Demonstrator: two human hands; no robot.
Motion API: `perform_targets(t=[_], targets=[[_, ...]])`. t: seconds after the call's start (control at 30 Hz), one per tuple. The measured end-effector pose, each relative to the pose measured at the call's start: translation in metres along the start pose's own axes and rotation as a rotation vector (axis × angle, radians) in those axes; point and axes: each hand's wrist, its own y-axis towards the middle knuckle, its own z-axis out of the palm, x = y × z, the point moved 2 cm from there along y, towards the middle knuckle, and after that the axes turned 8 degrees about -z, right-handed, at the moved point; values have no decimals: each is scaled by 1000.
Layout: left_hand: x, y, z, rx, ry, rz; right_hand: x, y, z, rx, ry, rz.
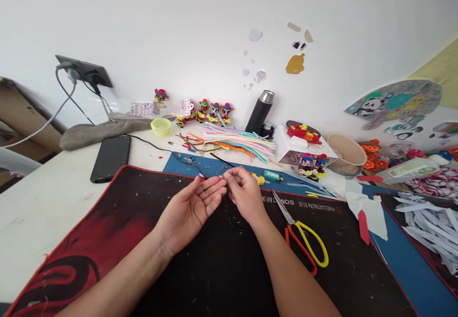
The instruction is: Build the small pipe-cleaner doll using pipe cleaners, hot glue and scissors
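Palm up over the black and red mat (214, 279), my left hand (191, 212) has its fingertips together around a small red piece (202, 178), mostly hidden behind the fingers. My right hand (244, 190) meets those fingertips, its thumb and index finger pinched at the same spot; what they pinch is too small to make out. A thin dark cord (231, 219) lies on the mat just below the hands. Scissors (295, 221) with one red and one yellow handle lie partly open to the right of my right hand.
Behind the hands are pipe cleaners (238, 140), a black thermos (260, 111), small figures (214, 111) and a tape roll (161, 127). A phone (110, 159) lies at left. White strips (432, 226) are piled at right, near a white box (286, 149) and a bowl (346, 150).
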Motion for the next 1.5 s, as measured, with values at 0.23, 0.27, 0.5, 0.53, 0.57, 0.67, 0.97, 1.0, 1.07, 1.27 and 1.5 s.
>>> perform_targets(t=[0.23,0.27,0.5,0.53,0.57,0.67,0.97,1.0,1.07,1.27,1.5], targets=[[-7,-7,5,34,-48,92,-2,0,1,-10,20,0],[-8,-7,4,25,-50,92,-2,0,1,-10,12,-1],[-9,-3,-1,10,-44,44,-4,-2,0,-23,-39,-17],[-9,-3,-1,11,-43,44,-4,-2,0,-26,-45,-16],[-9,-4,0,16,-44,44,-4,-2,0,-28,-52,-17],[-10,-6,2,32,-63,57,-4,-3,0,-21,-74,-35],[-12,-6,3,13,-135,71,-3,-7,5,-40,39,-24],[-12,-6,3,5,-138,67,-2,-8,6,-47,58,-15],[-12,-6,4,30,-124,56,0,-13,7,-63,81,6],[-15,-7,7,86,-124,102,13,-34,5,-29,11,3],[-13,-5,6,198,-150,127,40,-46,4,116,-369,-192]])
